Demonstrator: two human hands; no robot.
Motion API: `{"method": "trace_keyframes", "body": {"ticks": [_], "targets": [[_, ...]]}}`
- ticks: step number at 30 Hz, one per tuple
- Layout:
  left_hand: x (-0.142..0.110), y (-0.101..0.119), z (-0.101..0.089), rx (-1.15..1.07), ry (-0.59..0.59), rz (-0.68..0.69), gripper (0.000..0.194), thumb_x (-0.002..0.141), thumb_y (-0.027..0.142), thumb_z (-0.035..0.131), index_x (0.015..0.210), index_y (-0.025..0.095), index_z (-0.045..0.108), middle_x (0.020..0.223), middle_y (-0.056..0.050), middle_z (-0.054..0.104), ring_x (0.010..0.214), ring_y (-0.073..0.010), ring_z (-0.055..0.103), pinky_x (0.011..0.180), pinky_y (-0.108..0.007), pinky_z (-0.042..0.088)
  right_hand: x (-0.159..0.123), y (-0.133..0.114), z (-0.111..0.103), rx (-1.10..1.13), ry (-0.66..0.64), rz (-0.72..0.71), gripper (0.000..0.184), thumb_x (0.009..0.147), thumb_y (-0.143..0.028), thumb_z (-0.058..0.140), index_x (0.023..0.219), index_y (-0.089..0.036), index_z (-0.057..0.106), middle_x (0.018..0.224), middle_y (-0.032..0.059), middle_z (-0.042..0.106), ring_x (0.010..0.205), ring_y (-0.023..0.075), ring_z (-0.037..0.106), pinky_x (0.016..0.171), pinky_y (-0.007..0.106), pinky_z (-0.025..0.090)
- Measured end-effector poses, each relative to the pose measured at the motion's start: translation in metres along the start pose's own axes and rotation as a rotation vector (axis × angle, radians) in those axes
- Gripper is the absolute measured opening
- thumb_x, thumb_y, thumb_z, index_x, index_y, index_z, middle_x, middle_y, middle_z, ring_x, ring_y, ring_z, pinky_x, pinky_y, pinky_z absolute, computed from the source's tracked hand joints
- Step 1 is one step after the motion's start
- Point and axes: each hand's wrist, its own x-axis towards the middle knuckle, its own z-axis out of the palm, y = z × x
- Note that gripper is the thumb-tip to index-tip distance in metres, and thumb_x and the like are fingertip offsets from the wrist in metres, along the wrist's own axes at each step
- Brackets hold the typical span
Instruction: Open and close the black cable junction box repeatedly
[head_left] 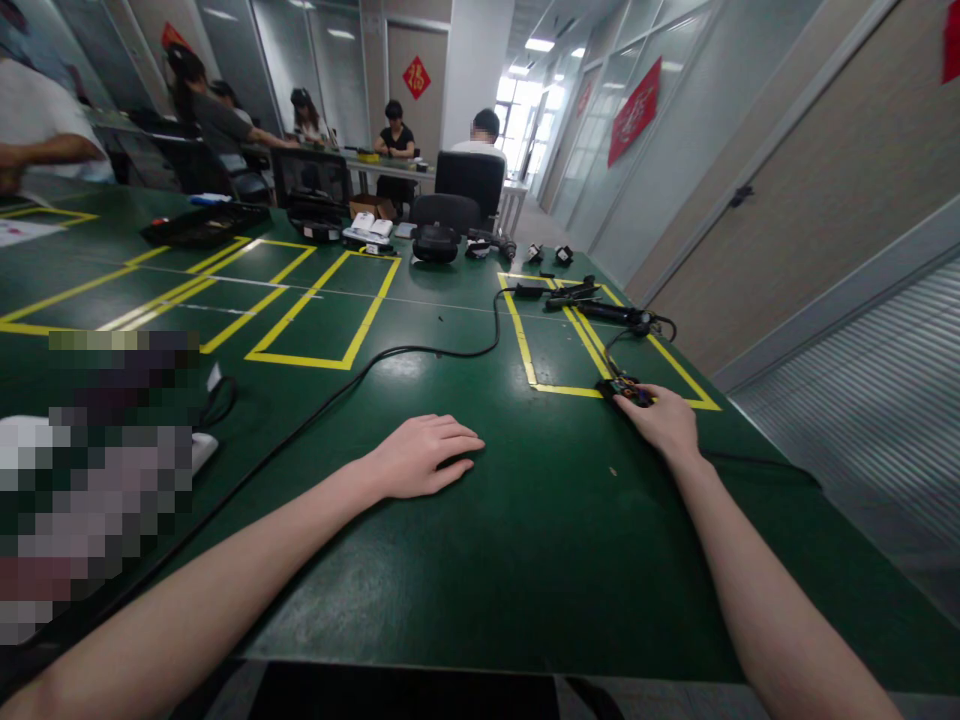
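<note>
My left hand (427, 456) lies flat on the green table (480, 580), palm down with its fingers stretched out, holding nothing. To the right, my right hand (667, 418) grips a small black device with exposed coloured wires (619, 388) at the front edge of a yellow-taped rectangle. Wires lead from this device toward a black tubular part (607, 312) lying farther back in the taped area. Beside that part is a cluster of black pieces (574, 292). A black cable (397, 350) crosses the table behind my left hand to a black connector (529, 291).
At the back stand a black rounded case (435, 243), white packets (369, 226) and a black tray (206, 222). Yellow tape outlines (300, 357) mark the table. A blurred-out patch (105, 480) covers the left side. Several people sit at far tables; a partition wall runs along the right.
</note>
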Motion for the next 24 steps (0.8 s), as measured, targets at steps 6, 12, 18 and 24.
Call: {"method": "trace_keyframes", "body": {"ticks": [6, 12, 18, 24], "targets": [[0.0, -0.001, 0.0, 0.018, 0.054, 0.03, 0.032, 0.105, 0.032, 0.049, 0.13, 0.02, 0.066, 0.13, -0.01, 0.072, 0.118, -0.0245, 0.067, 0.099, -0.04, 0.055, -0.049, -0.096, -0.002, 0.348, -0.288, -0.437, 0.032, 0.082, -0.038, 0.072, 0.107, -0.019, 0.077, 0.104, 0.0113, 0.078, 0.094, 0.0299, 0.074, 0.083, 0.042, 0.06], [0.0, 0.005, -0.007, 0.008, 0.07, 0.061, 0.042, 0.092, 0.056, 0.065, 0.106, 0.017, 0.07, 0.104, -0.011, 0.073, 0.097, -0.0244, 0.067, 0.086, -0.037, 0.053, -0.114, -0.157, -0.025, 0.592, -0.643, -0.971, 0.03, 0.09, -0.028, 0.071, 0.12, -0.021, 0.07, 0.112, 0.0081, 0.075, 0.097, 0.0209, 0.074, 0.084, 0.03, 0.058], [0.0, 0.012, -0.006, 0.017, -0.038, 0.058, 0.055, 0.076, 0.07, 0.078, 0.083, 0.018, 0.066, 0.087, -0.004, 0.064, 0.077, -0.0192, 0.06, 0.068, -0.032, 0.045, -0.121, -0.159, -0.031, 0.574, -0.53, -1.074, 0.033, 0.095, -0.028, 0.063, 0.127, -0.019, 0.065, 0.102, 0.0076, 0.075, 0.085, 0.0188, 0.073, 0.07, 0.027, 0.055], [0.0, 0.011, -0.006, 0.031, -0.095, -0.088, 0.066, 0.077, 0.07, 0.077, 0.116, 0.017, 0.068, 0.112, -0.01, 0.068, 0.101, -0.0271, 0.064, 0.087, -0.038, 0.05, -0.117, -0.159, -0.03, 0.584, -0.468, -1.099, 0.028, 0.099, -0.03, 0.059, 0.124, -0.022, 0.066, 0.112, 0.0093, 0.077, 0.097, 0.0206, 0.076, 0.081, 0.029, 0.06]]}}
